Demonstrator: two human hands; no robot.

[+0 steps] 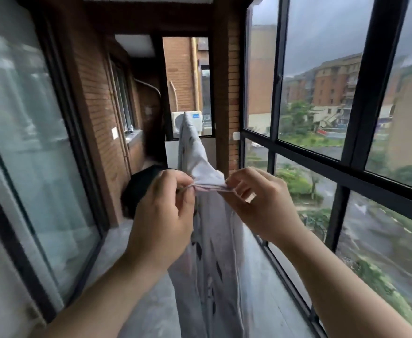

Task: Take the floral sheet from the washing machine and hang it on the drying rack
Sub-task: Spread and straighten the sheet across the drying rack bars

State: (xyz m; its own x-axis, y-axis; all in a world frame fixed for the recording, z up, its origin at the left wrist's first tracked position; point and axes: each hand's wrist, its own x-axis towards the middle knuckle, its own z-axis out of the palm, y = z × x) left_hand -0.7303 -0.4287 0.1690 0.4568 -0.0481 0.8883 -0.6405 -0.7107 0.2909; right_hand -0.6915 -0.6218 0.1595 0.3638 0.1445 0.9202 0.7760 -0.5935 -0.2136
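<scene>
On my feed, both hands are raised in front of the camera on a narrow balcony. The left hand (161, 211) pinches the near edge of the floral sheet (212, 252) between thumb and fingertips. The right hand (258, 203) pinches the same edge just beside it, with a short taut strip between them.

From that edge the sheet hangs down toward the floor (131, 276). It also runs away and upward to a far peak in front of the air conditioner unit (190, 119); I cannot tell what carries it there.

The passage is tight, with a glass door (29, 154) on the left, a brick wall (97, 106) beyond it and a black window frame (346, 172) close on the right. A dark rounded object (139, 189) sits behind the left hand by the wall, too blurred to identify.
</scene>
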